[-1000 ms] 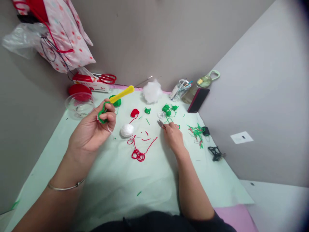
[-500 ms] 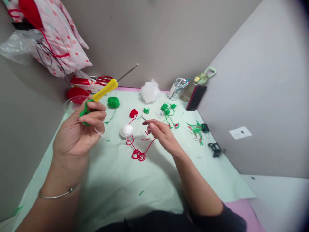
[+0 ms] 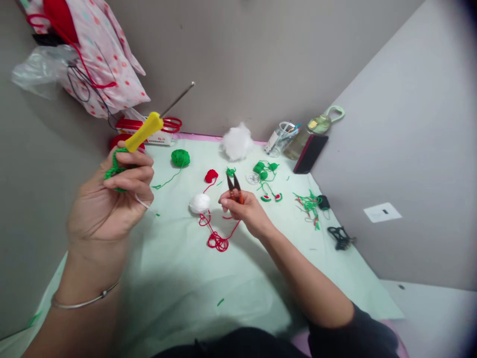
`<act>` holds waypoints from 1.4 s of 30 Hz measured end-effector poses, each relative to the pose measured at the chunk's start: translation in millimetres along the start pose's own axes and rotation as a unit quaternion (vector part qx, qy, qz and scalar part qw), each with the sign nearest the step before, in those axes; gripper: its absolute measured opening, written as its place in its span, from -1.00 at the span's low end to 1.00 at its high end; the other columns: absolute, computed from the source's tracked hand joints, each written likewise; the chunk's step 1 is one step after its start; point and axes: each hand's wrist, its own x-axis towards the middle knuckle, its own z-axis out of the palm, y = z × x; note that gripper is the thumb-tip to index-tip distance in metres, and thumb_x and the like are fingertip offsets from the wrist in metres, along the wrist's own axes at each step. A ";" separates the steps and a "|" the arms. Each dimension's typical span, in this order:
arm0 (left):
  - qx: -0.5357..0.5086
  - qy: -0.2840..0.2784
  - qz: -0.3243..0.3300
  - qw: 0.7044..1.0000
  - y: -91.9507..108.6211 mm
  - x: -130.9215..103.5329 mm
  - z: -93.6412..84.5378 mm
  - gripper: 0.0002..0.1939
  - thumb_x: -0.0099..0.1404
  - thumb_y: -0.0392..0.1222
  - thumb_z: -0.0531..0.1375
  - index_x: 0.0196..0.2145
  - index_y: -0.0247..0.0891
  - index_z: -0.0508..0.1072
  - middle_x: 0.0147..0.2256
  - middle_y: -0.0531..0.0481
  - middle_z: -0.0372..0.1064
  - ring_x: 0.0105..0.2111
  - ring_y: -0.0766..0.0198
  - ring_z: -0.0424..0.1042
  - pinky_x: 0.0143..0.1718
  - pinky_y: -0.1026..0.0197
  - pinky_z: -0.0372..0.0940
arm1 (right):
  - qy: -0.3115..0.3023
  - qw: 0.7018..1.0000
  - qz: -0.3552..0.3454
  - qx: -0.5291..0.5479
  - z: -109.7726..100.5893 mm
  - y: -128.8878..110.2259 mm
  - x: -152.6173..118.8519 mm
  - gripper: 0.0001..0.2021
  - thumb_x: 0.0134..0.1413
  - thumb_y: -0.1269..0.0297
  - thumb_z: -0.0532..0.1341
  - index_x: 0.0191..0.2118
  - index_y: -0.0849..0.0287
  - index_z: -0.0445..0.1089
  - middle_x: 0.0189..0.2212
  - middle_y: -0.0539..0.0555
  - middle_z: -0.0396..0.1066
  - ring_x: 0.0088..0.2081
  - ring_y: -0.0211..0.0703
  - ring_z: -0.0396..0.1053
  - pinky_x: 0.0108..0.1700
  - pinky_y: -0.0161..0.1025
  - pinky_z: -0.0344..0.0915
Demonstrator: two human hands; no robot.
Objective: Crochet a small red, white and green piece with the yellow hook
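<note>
My left hand [image 3: 115, 199], raised at the left, is closed on a green crocheted piece [image 3: 116, 169], mostly hidden by the fingers. The same hand holds a crochet hook [image 3: 145, 132] with a yellow handle, its metal tip pointing up and right. A white yarn end hangs below those fingers. Over the middle of the table, my right hand [image 3: 244, 209] is closed around small thread snips [image 3: 234, 189] with orange handles; their dark blades are apart and point away from me. Beneath and left of it lie a white yarn ball [image 3: 200, 203] and loose red yarn [image 3: 217, 242].
Green yarn [image 3: 181, 158], a red bundle [image 3: 211, 176] and white stuffing [image 3: 237, 142] lie farther back. A clear pen cup [image 3: 280, 139], bottle [image 3: 307, 136] and phone [image 3: 311, 154] stand by the right wall. Green scraps [image 3: 309, 206] and a black clip [image 3: 340, 238] lie right.
The snips have come into view in my right hand, where only a thin metal tip showed before. My left hand has shifted slightly left with the hook and green piece.
</note>
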 end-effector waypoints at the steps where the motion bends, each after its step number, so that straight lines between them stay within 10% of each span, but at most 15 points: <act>1: 0.001 0.003 -0.001 1.000 -0.6 -0.4 0.1 -0.56 0.66 -0.10 -0.22 -0.24 -0.25 0.34 -0.44 0.03 0.41 -0.65 0.55 0.31 -0.53 0.58 0.39 | 0.006 1.000 -0.010 -0.005 0.5 -2.2 1.7 -0.69 0.01 0.02 0.42 -0.31 0.19 0.52 -0.51 -0.09 0.37 -0.58 -0.40 -0.01 -0.53 -0.31 -0.07; 6: 0.010 0.010 -0.022 1.000 -7.6 0.3 -1.3 -0.54 0.65 -0.11 -0.24 -0.27 -0.27 0.32 -0.44 0.01 0.40 -0.65 0.54 0.32 -0.56 0.59 0.37 | -0.017 0.986 -0.118 -0.117 37.2 -16.0 24.0 -0.64 0.21 -0.06 0.30 -0.11 0.14 0.53 -0.38 -0.03 0.43 -0.42 -0.28 0.23 -0.35 -0.28 0.17; 10: 0.021 0.005 -0.029 0.999 -7.0 1.2 -2.1 -0.54 0.65 -0.13 -0.26 -0.25 -0.27 0.33 -0.45 0.02 0.39 -0.65 0.53 0.32 -0.57 0.59 0.37 | 0.026 0.895 -0.208 -0.394 41.9 -30.0 34.3 -0.62 0.42 -0.02 0.15 0.09 0.11 0.49 -0.16 0.05 0.51 -0.17 -0.16 0.39 -0.12 -0.22 0.19; 15: -0.001 0.019 -0.019 1.000 -4.4 -0.3 -1.1 -0.59 0.65 -0.14 -0.23 -0.23 -0.27 0.32 -0.46 0.03 0.38 -0.65 0.53 0.30 -0.57 0.61 0.37 | 0.032 0.828 -0.243 -0.504 23.4 -35.9 22.7 -0.61 0.40 -0.08 0.16 0.08 0.08 0.49 -0.19 0.05 0.55 -0.16 -0.16 0.44 -0.17 -0.25 0.17; 22: -0.003 0.050 -0.038 0.998 -11.3 3.2 -3.1 -0.66 0.63 -0.26 -0.15 -0.27 -0.25 0.32 -0.45 0.03 0.38 -0.65 0.51 0.31 -0.60 0.56 0.37 | -0.039 0.763 -0.271 -0.586 55.2 -30.5 29.3 -0.59 0.47 -0.07 0.05 0.01 0.10 0.50 -0.16 0.09 0.53 -0.20 -0.14 0.42 -0.32 -0.20 0.04; 26: 0.000 0.046 -0.040 0.998 -11.1 3.7 -2.5 -0.63 0.63 -0.24 -0.15 -0.28 -0.25 0.34 -0.45 0.03 0.37 -0.66 0.52 0.29 -0.59 0.58 0.37 | 0.031 0.800 -0.202 -0.564 50.5 -27.1 36.2 -0.58 0.49 -0.02 0.04 -0.15 0.14 0.52 -0.22 0.09 0.53 -0.22 -0.14 0.42 -0.30 -0.20 0.03; 29: 0.003 0.045 -0.032 0.998 -11.0 2.5 -1.0 -0.61 0.64 -0.22 -0.18 -0.30 -0.24 0.33 -0.46 0.03 0.37 -0.66 0.52 0.30 -0.60 0.60 0.35 | 0.068 0.902 -0.148 -0.401 40.2 -25.7 31.0 -0.65 0.41 -0.03 0.15 -0.12 0.14 0.51 -0.21 0.07 0.55 -0.23 -0.17 0.42 -0.23 -0.22 0.15; 32: 0.013 0.047 -0.033 0.998 -14.8 1.4 0.1 -0.60 0.64 -0.23 -0.22 -0.30 -0.24 0.29 -0.46 0.03 0.37 -0.66 0.52 0.33 -0.59 0.58 0.36 | -0.025 0.987 -0.119 -0.107 42.9 -24.0 21.0 -0.59 0.23 -0.13 0.29 -0.04 0.10 0.47 -0.17 0.04 0.56 -0.18 -0.18 0.45 -0.15 -0.24 0.29; 36: 0.022 0.054 -0.051 0.997 -20.0 1.3 -0.1 -0.64 0.62 -0.30 -0.20 -0.28 -0.26 0.28 -0.45 0.03 0.37 -0.67 0.51 0.33 -0.59 0.54 0.37 | -0.147 0.987 -0.047 0.051 53.7 -18.1 6.2 -0.55 -0.01 -0.15 0.44 -0.20 0.10 0.47 -0.46 -0.07 0.47 -0.43 -0.27 0.32 -0.36 -0.29 0.21; 42: 0.015 0.034 -0.035 0.999 -9.3 -1.8 2.0 -0.68 0.60 -0.32 -0.11 -0.27 -0.26 0.35 -0.45 0.02 0.38 -0.61 0.46 0.36 -0.58 0.51 0.42 | -0.012 0.999 -0.030 -0.038 0.9 -0.3 -19.5 -0.65 0.10 -0.05 0.38 -0.32 0.16 0.44 -0.61 -0.12 0.27 -0.56 -0.33 0.14 -0.48 -0.33 0.07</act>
